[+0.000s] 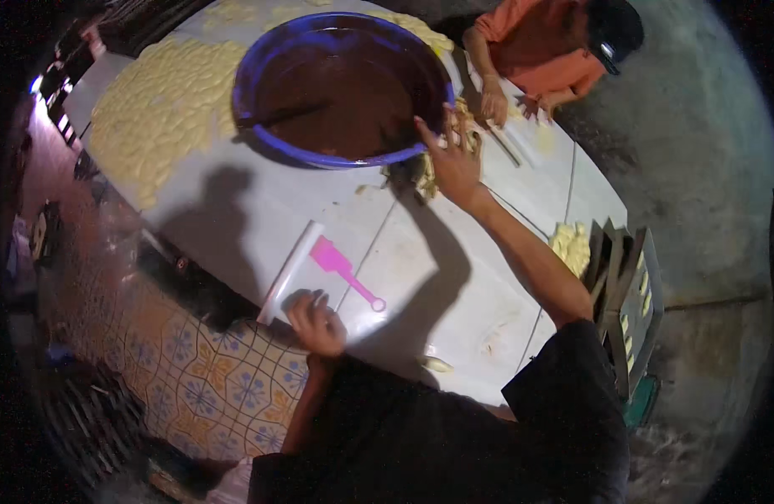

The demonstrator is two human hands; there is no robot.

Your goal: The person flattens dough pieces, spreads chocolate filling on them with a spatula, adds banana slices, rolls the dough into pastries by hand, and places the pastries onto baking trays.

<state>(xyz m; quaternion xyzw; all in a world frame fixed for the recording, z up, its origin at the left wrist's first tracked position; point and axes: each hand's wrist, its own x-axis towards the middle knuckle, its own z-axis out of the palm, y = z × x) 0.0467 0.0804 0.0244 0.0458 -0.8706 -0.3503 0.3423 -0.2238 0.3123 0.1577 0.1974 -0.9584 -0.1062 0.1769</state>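
Observation:
My right hand (pixel 456 172) reaches out over the white table (pixel 479 294), fingers spread, beside the right rim of a large blue basin (pixel 299 155). I cannot tell whether the fingertips touch the rim. Brown liquid (pixel 345 92) fills the basin's bottom, and a dark stick-like tool (pixel 290 113) leans in from its left side. At the front edge hovers my left hand (pixel 316 323), its fingers loosely bent and apart, apparently holding nothing. Close to it lie a pink pastry brush or spatula (pixel 341 265) and a long white bar (pixel 290 269).
Pale yellow dough pieces (pixel 169 105) cover the table's far left. Another person in orange (pixel 534 46) works at the far right, hands (pixel 494 101) on the table. More dough (pixel 570 248) sits beside stacked metal trays (pixel 626 302). A small pale piece (pixel 436 364) lies near me.

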